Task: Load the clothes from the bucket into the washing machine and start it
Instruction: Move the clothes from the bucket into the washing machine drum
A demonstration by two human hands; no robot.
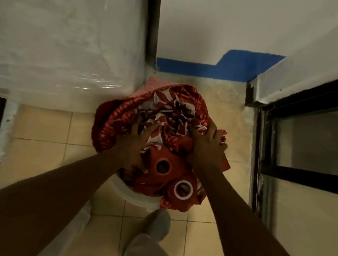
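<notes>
Both hands dug into the clothes [164, 122] heaped on the bucket [137, 198] — left hand [137, 140] at 9 o'clock, right hand [207, 145] at 3, each gripping cloth. Washer [57, 32] sits at 10 o'clock — left arm nearer.

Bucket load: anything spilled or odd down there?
Nothing spilled, but the cloth bulges well over the bucket rim and a corner drapes down its near right side. The left hand and right hand both grip it.
</notes>
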